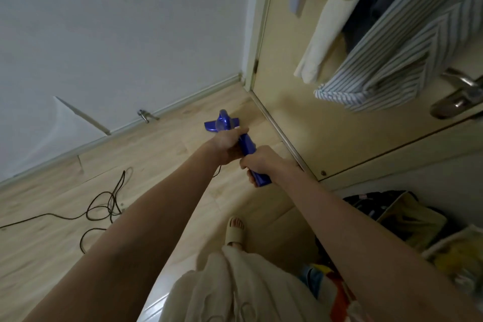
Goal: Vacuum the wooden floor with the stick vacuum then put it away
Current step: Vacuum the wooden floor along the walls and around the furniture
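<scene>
A blue stick vacuum (248, 145) stands in front of me on the light wooden floor (162, 154). Its blue floor head (210, 125) lies near the corner where the white wall meets the door. My left hand (227, 145) grips the upper body of the vacuum. Just below it, my right hand (257, 162) grips the handle end. Both arms are stretched forward. The middle of the stick is hidden behind my hands.
A black power cord (104, 206) lies in loops on the floor at left. A cream door (300, 112) with a metal handle (460, 97) stands at right, with clothes (392, 60) hanging above. Bags and clutter (407, 219) fill the lower right. A door stopper (145, 115) sits by the baseboard.
</scene>
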Motion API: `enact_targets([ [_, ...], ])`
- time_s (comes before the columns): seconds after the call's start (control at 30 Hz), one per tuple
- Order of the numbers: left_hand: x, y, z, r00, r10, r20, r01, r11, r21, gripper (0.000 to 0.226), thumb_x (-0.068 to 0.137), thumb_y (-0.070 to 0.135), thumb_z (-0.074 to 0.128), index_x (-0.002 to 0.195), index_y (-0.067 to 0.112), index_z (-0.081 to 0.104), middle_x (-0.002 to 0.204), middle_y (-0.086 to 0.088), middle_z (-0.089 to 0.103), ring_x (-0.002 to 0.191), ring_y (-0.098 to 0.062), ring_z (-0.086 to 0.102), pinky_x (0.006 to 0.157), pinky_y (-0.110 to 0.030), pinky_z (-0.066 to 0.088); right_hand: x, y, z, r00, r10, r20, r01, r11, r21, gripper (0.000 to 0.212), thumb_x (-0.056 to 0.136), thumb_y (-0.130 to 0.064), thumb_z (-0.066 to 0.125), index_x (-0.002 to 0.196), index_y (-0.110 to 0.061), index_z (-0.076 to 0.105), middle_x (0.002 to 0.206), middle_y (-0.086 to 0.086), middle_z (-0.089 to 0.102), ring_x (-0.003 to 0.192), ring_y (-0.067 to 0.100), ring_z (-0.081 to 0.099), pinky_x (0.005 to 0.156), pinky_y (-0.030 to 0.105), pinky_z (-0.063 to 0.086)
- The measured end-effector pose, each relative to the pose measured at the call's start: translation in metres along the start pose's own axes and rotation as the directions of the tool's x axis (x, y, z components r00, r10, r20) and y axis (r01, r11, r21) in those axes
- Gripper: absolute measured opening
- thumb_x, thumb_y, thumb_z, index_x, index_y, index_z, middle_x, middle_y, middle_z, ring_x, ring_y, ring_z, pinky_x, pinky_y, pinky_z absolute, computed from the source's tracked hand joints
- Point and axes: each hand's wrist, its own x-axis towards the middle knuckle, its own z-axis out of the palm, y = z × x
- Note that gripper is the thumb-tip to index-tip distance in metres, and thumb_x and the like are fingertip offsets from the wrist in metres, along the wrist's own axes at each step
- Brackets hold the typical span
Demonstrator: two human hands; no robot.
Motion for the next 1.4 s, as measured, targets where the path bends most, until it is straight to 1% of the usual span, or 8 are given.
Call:
enact_targets([
  [0.2, 0.051, 0.03, 0.007, 0.998, 0.001, -0.063, 0.002, 0.999, 0.052, 0.033, 0.096, 0.016, 0.057, 0.123, 0.003, 0.044, 0.097, -0.014, 0.057, 0.085, -0.025, 0.061, 0.081, -0.035, 0.049, 0.055, -0.015, -0.017, 1.0, -0.016, 0.013, 0.017, 0.998, -0.061, 0.029, 0.088, -0.006, 0.059, 0.115, -0.003, 0.049, 0.071, 0.007, 0.056, 0.052, 0.015, 0.053, 0.047, 0.024, 0.045],
  [0.43, 0.075, 0.049, 0.007, 0.995, -0.023, -0.095, 0.029, 0.998, 0.056, 0.04, 0.096, 0.016, 0.058, 0.129, -0.001, 0.044, 0.097, -0.013, 0.057, 0.091, -0.026, 0.06, 0.082, -0.036, 0.048, 0.092, -0.021, -0.022, 0.999, -0.038, 0.022, 0.04, 0.993, -0.109, 0.023, 0.086, -0.007, 0.059, 0.107, -0.003, 0.051, 0.066, 0.008, 0.057, 0.049, 0.018, 0.054, 0.053, 0.029, 0.048],
  [0.53, 0.075, 0.051, 0.003, 0.994, -0.031, -0.104, 0.038, 0.997, 0.066, 0.039, 0.096, 0.016, 0.057, 0.129, -0.001, 0.044, 0.094, -0.012, 0.056, 0.083, -0.023, 0.06, 0.083, -0.036, 0.049, 0.095, -0.021, -0.015, 0.999, -0.039, 0.019, 0.04, 0.996, -0.082, 0.026, 0.085, -0.005, 0.059, 0.109, -0.003, 0.051, 0.067, 0.008, 0.056, 0.048, 0.018, 0.054, 0.052, 0.028, 0.048],
  [0.7, 0.066, 0.047, -0.013, 0.993, -0.021, -0.113, 0.03, 0.996, 0.081, 0.035, 0.095, 0.016, 0.059, 0.123, -0.002, 0.048, 0.093, -0.013, 0.057, 0.081, -0.022, 0.06, 0.086, -0.037, 0.049, 0.089, -0.022, 0.006, 0.999, -0.049, 0.012, 0.05, 0.997, -0.061, 0.029, 0.082, -0.005, 0.059, 0.11, -0.003, 0.051, 0.074, 0.008, 0.056, 0.056, 0.019, 0.054, 0.062, 0.033, 0.05],
  [0.93, 0.026, 0.025, -0.034, 0.997, -0.006, -0.074, 0.014, 0.994, 0.109, 0.036, 0.094, 0.017, 0.06, 0.124, 0.0, 0.047, 0.096, -0.015, 0.058, 0.081, -0.022, 0.061, 0.08, -0.035, 0.049, 0.047, -0.013, 0.034, 1.0, 0.005, 0.03, -0.006, 1.0, 0.018, 0.027, 0.085, -0.002, 0.057, 0.111, -0.004, 0.049, 0.076, 0.009, 0.054, 0.055, 0.017, 0.053, 0.049, 0.027, 0.047],
  [1.13, -0.027, -0.024, -0.064, 0.999, -0.014, -0.028, 0.018, 0.992, 0.125, 0.032, 0.094, 0.017, 0.061, 0.117, 0.001, 0.046, 0.097, -0.016, 0.059, 0.081, -0.023, 0.062, 0.069, -0.033, 0.051, -0.019, 0.015, 0.078, 1.0, -0.001, 0.016, 0.001, 1.0, 0.023, 0.028, 0.086, -0.003, 0.057, 0.113, -0.006, 0.05, 0.077, 0.007, 0.055, 0.061, 0.015, 0.055, 0.051, 0.023, 0.047],
  [1.3, -0.077, -0.079, -0.097, 0.999, -0.032, -0.003, 0.032, 0.994, 0.109, 0.043, 0.094, 0.016, 0.059, 0.132, 0.001, 0.043, 0.099, -0.014, 0.059, 0.079, -0.022, 0.061, 0.061, -0.032, 0.052, -0.082, 0.049, 0.129, 1.0, 0.019, -0.008, -0.019, 1.0, 0.015, 0.027, 0.086, -0.004, 0.056, 0.113, -0.005, 0.053, 0.076, 0.007, 0.057, 0.061, 0.014, 0.056, 0.055, 0.024, 0.048],
  [1.4, -0.104, -0.104, -0.114, 0.998, -0.063, 0.013, 0.061, 0.993, 0.105, 0.038, 0.096, 0.018, 0.056, 0.128, 0.0, 0.045, 0.108, -0.016, 0.058, 0.08, -0.022, 0.059, 0.058, -0.034, 0.055, -0.112, 0.063, 0.155, 1.0, 0.022, -0.021, -0.022, 1.0, -0.007, 0.024, 0.084, -0.006, 0.056, 0.108, -0.005, 0.057, 0.076, 0.007, 0.059, 0.063, 0.016, 0.057, 0.061, 0.027, 0.049],
])
